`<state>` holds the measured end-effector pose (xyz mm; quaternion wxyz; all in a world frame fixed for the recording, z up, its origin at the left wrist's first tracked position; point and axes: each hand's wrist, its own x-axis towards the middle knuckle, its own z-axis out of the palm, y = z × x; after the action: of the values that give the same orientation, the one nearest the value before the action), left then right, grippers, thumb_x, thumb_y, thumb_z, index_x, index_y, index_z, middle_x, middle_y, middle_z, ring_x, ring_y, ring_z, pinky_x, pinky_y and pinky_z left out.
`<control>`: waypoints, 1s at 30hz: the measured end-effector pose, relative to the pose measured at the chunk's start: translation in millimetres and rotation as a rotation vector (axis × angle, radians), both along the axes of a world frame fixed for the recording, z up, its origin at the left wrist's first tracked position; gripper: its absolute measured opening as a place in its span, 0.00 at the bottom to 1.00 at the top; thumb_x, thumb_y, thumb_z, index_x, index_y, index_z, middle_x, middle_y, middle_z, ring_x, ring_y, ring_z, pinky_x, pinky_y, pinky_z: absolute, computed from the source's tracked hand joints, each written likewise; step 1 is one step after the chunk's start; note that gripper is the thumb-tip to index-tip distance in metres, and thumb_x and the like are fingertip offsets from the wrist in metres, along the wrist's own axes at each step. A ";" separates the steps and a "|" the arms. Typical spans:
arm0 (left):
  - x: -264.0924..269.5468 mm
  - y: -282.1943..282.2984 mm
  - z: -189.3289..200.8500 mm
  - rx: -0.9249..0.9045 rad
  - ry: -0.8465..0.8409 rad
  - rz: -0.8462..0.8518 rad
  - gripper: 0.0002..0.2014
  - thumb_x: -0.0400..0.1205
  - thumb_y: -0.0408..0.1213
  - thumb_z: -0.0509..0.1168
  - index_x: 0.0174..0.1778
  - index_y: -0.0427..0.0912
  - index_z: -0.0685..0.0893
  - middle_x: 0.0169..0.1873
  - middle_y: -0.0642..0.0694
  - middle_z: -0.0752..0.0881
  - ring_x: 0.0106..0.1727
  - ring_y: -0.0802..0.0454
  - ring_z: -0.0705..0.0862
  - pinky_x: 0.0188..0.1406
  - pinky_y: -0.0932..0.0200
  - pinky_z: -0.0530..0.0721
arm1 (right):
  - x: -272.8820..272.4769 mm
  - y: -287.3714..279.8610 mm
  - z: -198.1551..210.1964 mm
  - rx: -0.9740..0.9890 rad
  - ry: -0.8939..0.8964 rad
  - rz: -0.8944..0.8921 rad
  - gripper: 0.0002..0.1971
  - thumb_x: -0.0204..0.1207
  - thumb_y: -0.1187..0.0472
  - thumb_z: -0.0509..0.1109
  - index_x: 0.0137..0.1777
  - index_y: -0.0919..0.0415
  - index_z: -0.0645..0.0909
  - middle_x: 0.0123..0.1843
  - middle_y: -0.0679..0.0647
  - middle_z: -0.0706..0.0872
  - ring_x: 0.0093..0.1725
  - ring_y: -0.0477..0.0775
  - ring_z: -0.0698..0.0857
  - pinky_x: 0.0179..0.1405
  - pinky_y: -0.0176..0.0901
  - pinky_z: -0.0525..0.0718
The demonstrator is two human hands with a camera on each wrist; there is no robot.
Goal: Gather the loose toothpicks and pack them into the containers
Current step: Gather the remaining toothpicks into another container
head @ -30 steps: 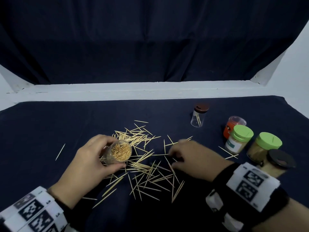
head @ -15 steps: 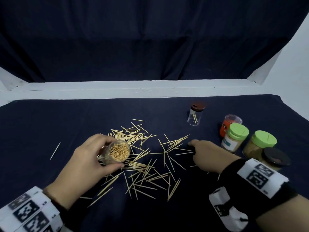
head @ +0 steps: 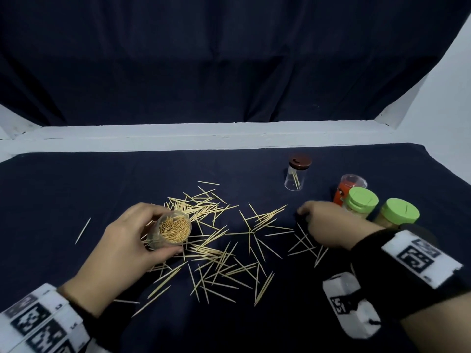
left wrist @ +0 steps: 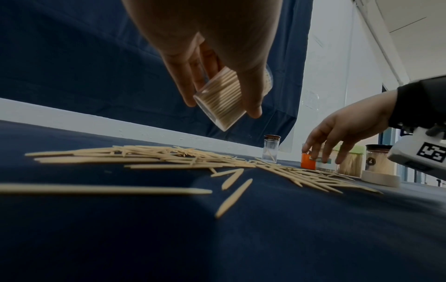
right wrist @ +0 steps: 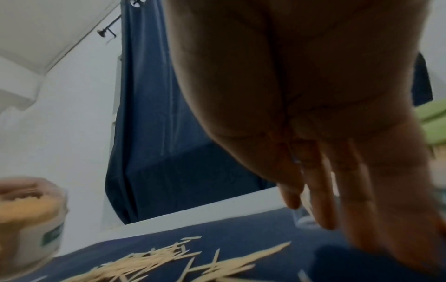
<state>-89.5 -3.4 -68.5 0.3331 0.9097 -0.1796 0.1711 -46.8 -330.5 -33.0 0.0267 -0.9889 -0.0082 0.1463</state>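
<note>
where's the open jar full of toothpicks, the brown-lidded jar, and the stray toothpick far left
open jar (head: 175, 230), head view, on the packed toothpick tips
brown-lidded jar (head: 295, 180), head view, on its clear wall
stray toothpick (head: 82, 230), head view, mid-shaft

Six containers (head: 297, 175) (two green-lidded), countless toothpicks (head: 224, 250)

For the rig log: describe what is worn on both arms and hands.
Both hands, left and right, are bare. Each wrist carries a black band and white blocks printed with black square-pattern markers. A white camera housing hangs under the right wrist.
</note>
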 end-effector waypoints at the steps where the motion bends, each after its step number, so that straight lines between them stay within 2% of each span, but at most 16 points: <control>1: 0.4 0.5 -0.2 -0.007 0.003 0.000 0.28 0.59 0.55 0.79 0.54 0.53 0.83 0.49 0.60 0.83 0.54 0.60 0.83 0.52 0.58 0.82 | 0.8 -4.1 5.5 -0.049 -0.018 -0.010 0.18 0.81 0.69 0.56 0.67 0.64 0.78 0.66 0.59 0.82 0.65 0.59 0.80 0.60 0.41 0.77; 4: 1.3 1.8 -0.3 -0.009 0.005 -0.006 0.29 0.60 0.60 0.79 0.54 0.54 0.83 0.49 0.61 0.83 0.54 0.60 0.83 0.52 0.58 0.82 | -3.0 -8.1 13.0 -0.240 0.115 -0.006 0.16 0.82 0.68 0.56 0.64 0.68 0.79 0.65 0.62 0.82 0.64 0.62 0.81 0.53 0.42 0.77; 6: 1.4 1.5 -0.4 -0.005 0.005 -0.016 0.29 0.60 0.65 0.74 0.54 0.55 0.83 0.49 0.61 0.83 0.55 0.60 0.83 0.53 0.60 0.81 | -3.0 -3.6 7.8 -0.325 0.254 0.070 0.17 0.81 0.69 0.56 0.68 0.69 0.77 0.68 0.64 0.80 0.67 0.63 0.80 0.60 0.46 0.77; 8: 1.2 1.3 -0.8 -0.009 0.010 -0.018 0.29 0.60 0.65 0.71 0.54 0.55 0.83 0.49 0.60 0.83 0.55 0.61 0.83 0.53 0.60 0.81 | -2.6 5.4 -0.9 -0.332 0.290 0.131 0.18 0.82 0.68 0.55 0.69 0.70 0.76 0.69 0.63 0.79 0.68 0.62 0.79 0.64 0.47 0.77; 10: 1.1 1.4 -0.7 -0.007 0.007 -0.018 0.29 0.60 0.65 0.71 0.54 0.54 0.83 0.49 0.60 0.83 0.55 0.61 0.83 0.53 0.60 0.81 | -1.6 11.4 -10.4 -0.218 0.193 0.099 0.17 0.83 0.67 0.55 0.69 0.69 0.75 0.69 0.61 0.78 0.68 0.62 0.78 0.62 0.46 0.76; 13: 0.7 2.2 0.3 0.011 0.001 -0.014 0.30 0.60 0.65 0.70 0.54 0.54 0.83 0.49 0.60 0.83 0.54 0.61 0.82 0.52 0.62 0.80 | 3.1 12.7 -14.7 0.076 0.047 -0.022 0.18 0.81 0.67 0.57 0.71 0.64 0.69 0.67 0.62 0.77 0.66 0.61 0.79 0.59 0.44 0.76; 16: 0.2 1.9 1.0 0.008 0.002 -0.015 0.30 0.60 0.65 0.71 0.54 0.53 0.83 0.49 0.60 0.83 0.55 0.62 0.82 0.52 0.63 0.80 | 7.2 3.0 -5.9 0.147 0.012 -0.086 0.17 0.81 0.67 0.59 0.70 0.65 0.72 0.63 0.62 0.81 0.61 0.60 0.82 0.53 0.42 0.78; 18: -0.1 1.1 0.8 0.003 -0.001 -0.017 0.29 0.60 0.63 0.73 0.54 0.54 0.83 0.49 0.60 0.83 0.55 0.62 0.82 0.52 0.63 0.80 | 4.3 -1.9 0.0 0.061 0.057 -0.083 0.11 0.82 0.61 0.63 0.59 0.67 0.79 0.57 0.62 0.84 0.50 0.58 0.84 0.42 0.40 0.80; 19: 0.0 0.4 0.7 0.002 -0.003 -0.017 0.29 0.60 0.61 0.77 0.54 0.54 0.83 0.49 0.60 0.83 0.55 0.62 0.82 0.52 0.63 0.80 | 0.6 -1.8 1.1 0.002 0.108 -0.068 0.12 0.81 0.56 0.66 0.48 0.66 0.80 0.51 0.61 0.85 0.42 0.56 0.83 0.35 0.40 0.78; 20: -0.1 -0.5 0.6 0.000 -0.004 -0.015 0.29 0.60 0.58 0.81 0.54 0.54 0.83 0.48 0.60 0.83 0.55 0.62 0.82 0.52 0.62 0.80 | -2.4 -2.2 -0.3 -0.043 0.161 -0.058 0.17 0.79 0.50 0.68 0.38 0.63 0.76 0.44 0.59 0.84 0.38 0.54 0.80 0.31 0.39 0.75; 21: -0.1 -1.1 0.3 -0.003 -0.003 -0.015 0.28 0.60 0.55 0.82 0.54 0.53 0.83 0.48 0.60 0.83 0.54 0.62 0.82 0.52 0.61 0.80 | -6.5 -0.2 -2.5 -0.064 0.204 -0.065 0.21 0.76 0.46 0.71 0.32 0.60 0.71 0.38 0.56 0.81 0.37 0.54 0.79 0.30 0.38 0.74; 23: -0.9 -1.6 0.1 0.005 -0.003 -0.018 0.28 0.60 0.55 0.82 0.54 0.54 0.83 0.49 0.60 0.82 0.54 0.63 0.82 0.51 0.64 0.80 | -13.1 5.8 -8.3 -0.027 0.219 -0.075 0.24 0.70 0.44 0.76 0.30 0.58 0.68 0.30 0.52 0.77 0.38 0.54 0.79 0.35 0.40 0.76; 25: -1.1 -1.8 0.0 0.024 -0.004 -0.015 0.29 0.59 0.59 0.79 0.54 0.55 0.83 0.50 0.62 0.81 0.55 0.65 0.81 0.52 0.68 0.78 | -16.8 12.0 -12.7 0.008 0.203 -0.042 0.23 0.65 0.46 0.80 0.34 0.59 0.71 0.34 0.52 0.79 0.42 0.54 0.81 0.39 0.39 0.76; 26: -1.2 -1.9 -0.2 0.025 0.000 -0.010 0.30 0.59 0.60 0.79 0.54 0.55 0.82 0.50 0.63 0.81 0.55 0.66 0.80 0.52 0.68 0.78 | -17.0 14.2 -14.8 0.018 0.193 -0.024 0.22 0.63 0.48 0.82 0.40 0.61 0.74 0.41 0.53 0.82 0.46 0.54 0.83 0.42 0.40 0.79; 28: -0.9 -1.7 -0.5 0.026 0.000 -0.003 0.29 0.58 0.59 0.80 0.54 0.55 0.82 0.50 0.63 0.80 0.55 0.66 0.80 0.52 0.68 0.78 | -15.9 18.4 -18.3 0.023 0.185 0.005 0.27 0.61 0.52 0.84 0.54 0.64 0.77 0.55 0.58 0.83 0.55 0.56 0.84 0.49 0.42 0.81; 30: -1.2 -2.2 -0.4 0.030 -0.002 0.000 0.30 0.58 0.59 0.81 0.54 0.55 0.82 0.50 0.63 0.80 0.55 0.66 0.80 0.52 0.68 0.78 | -13.4 21.1 -21.5 0.039 0.158 0.016 0.26 0.63 0.55 0.83 0.57 0.64 0.77 0.59 0.58 0.82 0.56 0.57 0.84 0.46 0.41 0.80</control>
<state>-90.7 -5.6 -68.8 0.3193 0.9144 -0.1824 0.1692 -60.2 -309.5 -54.5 0.0452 -0.9735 -0.0167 0.2237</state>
